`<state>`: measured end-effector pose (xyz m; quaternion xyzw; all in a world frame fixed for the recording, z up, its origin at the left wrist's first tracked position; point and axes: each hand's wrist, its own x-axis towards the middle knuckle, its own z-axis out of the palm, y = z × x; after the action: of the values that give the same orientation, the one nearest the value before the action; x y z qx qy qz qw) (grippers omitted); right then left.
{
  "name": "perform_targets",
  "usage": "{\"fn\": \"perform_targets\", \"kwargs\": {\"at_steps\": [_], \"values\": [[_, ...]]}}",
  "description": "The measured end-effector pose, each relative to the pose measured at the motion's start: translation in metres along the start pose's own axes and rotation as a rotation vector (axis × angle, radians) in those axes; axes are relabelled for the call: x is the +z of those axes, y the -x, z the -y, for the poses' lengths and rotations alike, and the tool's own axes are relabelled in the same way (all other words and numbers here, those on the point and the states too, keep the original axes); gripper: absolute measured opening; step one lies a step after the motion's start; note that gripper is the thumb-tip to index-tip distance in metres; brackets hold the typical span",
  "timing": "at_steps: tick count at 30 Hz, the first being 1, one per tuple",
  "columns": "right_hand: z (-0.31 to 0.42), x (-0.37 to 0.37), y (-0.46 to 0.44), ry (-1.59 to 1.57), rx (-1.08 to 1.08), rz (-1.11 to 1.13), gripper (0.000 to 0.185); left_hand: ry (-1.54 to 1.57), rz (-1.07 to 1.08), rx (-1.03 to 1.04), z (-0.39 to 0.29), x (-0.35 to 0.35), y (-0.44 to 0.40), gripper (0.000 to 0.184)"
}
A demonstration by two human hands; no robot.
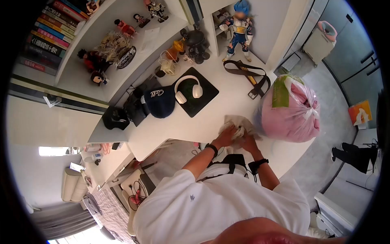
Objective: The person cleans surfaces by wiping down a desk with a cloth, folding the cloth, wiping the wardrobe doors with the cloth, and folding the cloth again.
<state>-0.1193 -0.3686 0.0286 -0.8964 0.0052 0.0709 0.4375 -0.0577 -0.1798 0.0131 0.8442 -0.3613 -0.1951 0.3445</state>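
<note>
A crumpled beige-grey cloth [243, 122] lies at the white desk's front edge, close to a large knotted clear bag [286, 118] with pink contents. My left hand [224, 137] is closed on the cloth's left part, its fingers bent into the folds. Against the lower right of the cloth is my right hand [248, 144], its fingers blurred and partly hidden, so their grip cannot be made out. Both wrists wear dark bands.
On the desk [203, 130] are white headphones [196, 91] on a black mat [203, 105], a dark cap [161, 103], and a coiled belt [243, 72]. A figurine [239, 34] stands behind. Shelves [150, 32] curve along the back left. A person's dark-clothed legs [357, 156] show at right.
</note>
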Motion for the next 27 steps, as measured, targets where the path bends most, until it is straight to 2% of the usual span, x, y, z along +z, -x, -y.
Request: {"fn": "perform_targets", "kwargs": {"at_steps": [2,3,5,9,11,12,13,14,15,16,18,19,21,22,25,27], "values": [[0.004,0.003,-0.003,-0.113,0.068,0.024,0.084,0.004,0.080,0.028,0.023,-0.002,0.008,0.078],[0.005,0.009,-0.002,-0.104,0.073,0.022,0.084,0.006,0.151,0.051,0.032,-0.002,0.011,0.079],[0.021,0.021,-0.011,0.394,0.264,0.148,0.088,0.033,0.206,0.024,0.020,-0.041,0.020,0.079],[0.069,0.033,-0.021,0.531,0.286,0.193,0.102,0.053,0.313,-0.073,0.036,-0.084,0.054,0.077],[0.062,0.066,-0.033,0.657,0.117,0.066,0.092,0.035,0.274,-0.073,0.064,-0.087,0.076,0.075],[0.057,0.085,-0.044,0.659,0.107,0.066,0.092,0.018,0.233,-0.070,0.079,-0.087,0.087,0.073],[0.052,0.107,-0.054,0.849,0.020,0.107,0.085,0.019,0.223,-0.076,0.091,-0.087,0.100,0.073],[0.057,0.121,-0.059,1.036,-0.068,0.149,0.078,0.066,0.122,-0.108,0.100,-0.088,0.116,0.071],[0.061,0.132,-0.065,1.037,-0.076,0.151,0.078,0.111,0.019,-0.139,0.107,-0.089,0.130,0.069],[0.071,0.144,-0.074,1.001,-0.074,0.118,0.072,0.110,0.013,-0.144,0.108,-0.093,0.142,0.069],[0.096,0.162,-0.085,0.950,-0.126,0.075,0.060,0.131,-0.131,-0.275,0.103,-0.101,0.168,0.058],[0.105,0.167,-0.089,0.957,-0.145,0.080,0.060,0.135,-0.149,-0.283,0.106,-0.102,0.181,0.058],[0.122,0.177,-0.095,0.740,-0.412,0.004,0.036,0.087,-0.226,-0.299,0.115,-0.106,0.206,0.040],[0.134,0.180,-0.096,0.656,-0.434,0.034,0.032,0.085,-0.242,-0.305,0.118,-0.112,0.214,0.040],[0.153,0.188,-0.102,0.624,-0.561,0.160,0.031,0.023,-0.278,-0.439,0.114,-0.113,0.237,0.031],[0.161,0.193,-0.098,0.592,-0.533,0.212,0.034,-0.263,-0.366,-0.628,0.112,-0.110,0.248,0.028]]}}
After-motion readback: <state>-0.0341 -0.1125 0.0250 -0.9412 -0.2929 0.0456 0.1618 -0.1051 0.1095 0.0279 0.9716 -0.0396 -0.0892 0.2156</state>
